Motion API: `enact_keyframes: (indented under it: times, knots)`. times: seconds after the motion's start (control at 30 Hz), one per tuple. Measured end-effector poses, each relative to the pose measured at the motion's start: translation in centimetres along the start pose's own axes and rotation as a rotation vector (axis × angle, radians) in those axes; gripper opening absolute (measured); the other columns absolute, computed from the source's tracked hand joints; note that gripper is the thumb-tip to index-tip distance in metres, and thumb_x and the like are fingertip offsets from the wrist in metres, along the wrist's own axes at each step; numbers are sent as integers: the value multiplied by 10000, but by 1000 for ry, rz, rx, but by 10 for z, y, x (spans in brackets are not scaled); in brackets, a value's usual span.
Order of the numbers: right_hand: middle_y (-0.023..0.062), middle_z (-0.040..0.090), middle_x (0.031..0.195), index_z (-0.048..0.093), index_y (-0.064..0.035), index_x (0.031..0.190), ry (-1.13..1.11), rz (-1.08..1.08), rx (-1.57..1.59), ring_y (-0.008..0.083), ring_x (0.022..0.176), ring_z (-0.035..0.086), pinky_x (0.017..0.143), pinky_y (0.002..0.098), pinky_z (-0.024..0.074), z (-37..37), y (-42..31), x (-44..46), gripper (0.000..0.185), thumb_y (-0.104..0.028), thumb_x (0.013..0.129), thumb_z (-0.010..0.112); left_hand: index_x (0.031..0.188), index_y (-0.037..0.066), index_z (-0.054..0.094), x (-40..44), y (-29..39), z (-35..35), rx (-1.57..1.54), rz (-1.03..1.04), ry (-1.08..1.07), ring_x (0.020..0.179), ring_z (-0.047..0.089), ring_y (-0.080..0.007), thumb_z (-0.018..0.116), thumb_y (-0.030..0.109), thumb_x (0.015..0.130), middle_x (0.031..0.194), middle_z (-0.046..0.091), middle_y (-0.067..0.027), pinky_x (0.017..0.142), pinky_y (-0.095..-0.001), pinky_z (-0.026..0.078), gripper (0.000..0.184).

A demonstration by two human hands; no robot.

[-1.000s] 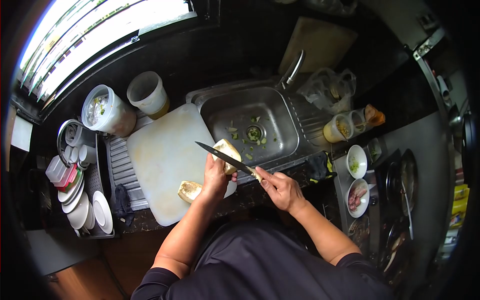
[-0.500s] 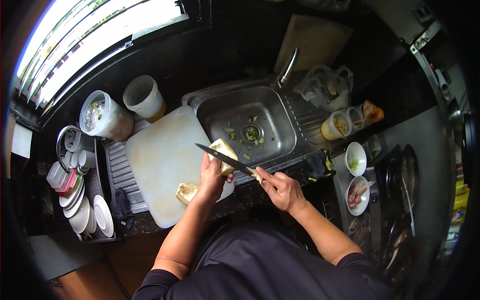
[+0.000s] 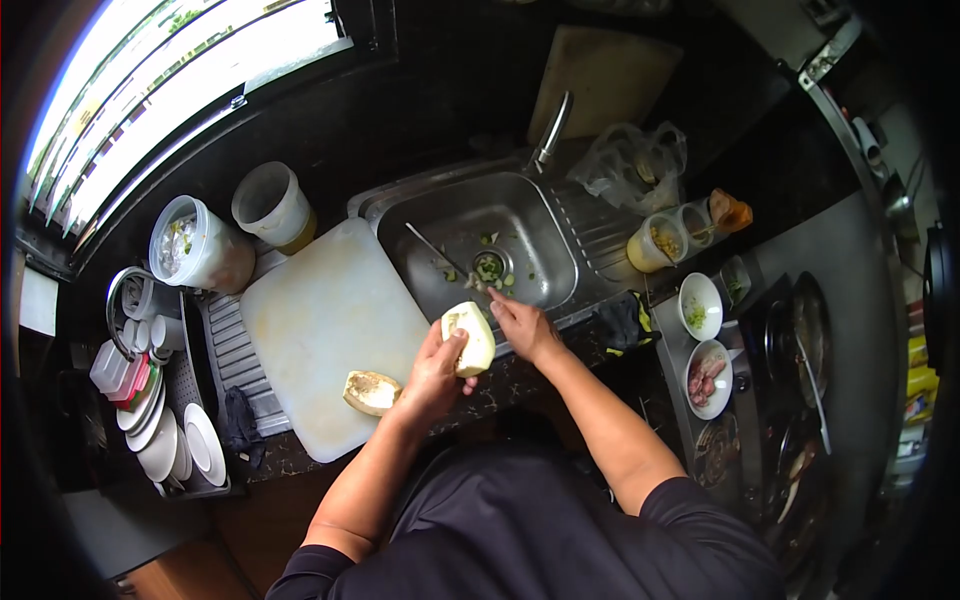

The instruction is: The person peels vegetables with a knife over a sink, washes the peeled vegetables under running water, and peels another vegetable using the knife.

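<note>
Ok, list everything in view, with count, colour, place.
Sink: one, steel-grey, centre
Cutting board: one, white, left of sink
Vegetable pieces: two, pale, one held, one on cutting board
Knife: one, grey, over sink
Scraps: several, green, in sink
Faucet: one, silver, behind sink
Upright board: one, tan, behind faucet
Plastic bag: one, clear, right of faucet
Small tub: one, yellowish, right of sink
Buckets: two, translucent, beyond cutting board
Plates: several, white, far left
Bowls: two, white, right
Pans: unclear count, dark, far right
Window: one, bright, upper left
Left hand: one, bare, holding vegetable piece
Right hand: one, bare, gripping knife
</note>
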State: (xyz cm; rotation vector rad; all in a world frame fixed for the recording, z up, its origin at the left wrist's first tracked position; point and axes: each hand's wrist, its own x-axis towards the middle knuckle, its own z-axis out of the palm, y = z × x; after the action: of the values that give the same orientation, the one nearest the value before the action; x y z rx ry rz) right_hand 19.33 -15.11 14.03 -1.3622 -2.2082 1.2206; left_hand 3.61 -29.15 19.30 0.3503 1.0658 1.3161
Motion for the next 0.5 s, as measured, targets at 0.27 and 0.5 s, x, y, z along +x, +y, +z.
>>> enact_keyframes:
  times: [0.27, 0.5]
  knots:
    - [254, 687, 1374, 617, -17, 1458, 31, -71, 154, 331, 1324, 657, 1077, 362, 504, -24, 11, -36, 480, -351, 1122, 539, 1582, 167, 289, 0, 3, -21, 13, 42, -29, 1069, 733, -329, 646, 34, 954, 1326, 605, -150, 809, -445, 659, 734]
    - [210, 759, 1214, 648, -53, 1443, 69, -282, 138, 317, 1071, 749, 935, 365, 560, -34, -9, -74, 404, -249, 1092, 609, 1456, 56, 394, 7, 19, -38, 299, 2, 67, 1047, 726, -235, 751, 77, 913, 1187, 658, -117, 682, -318, 570, 650]
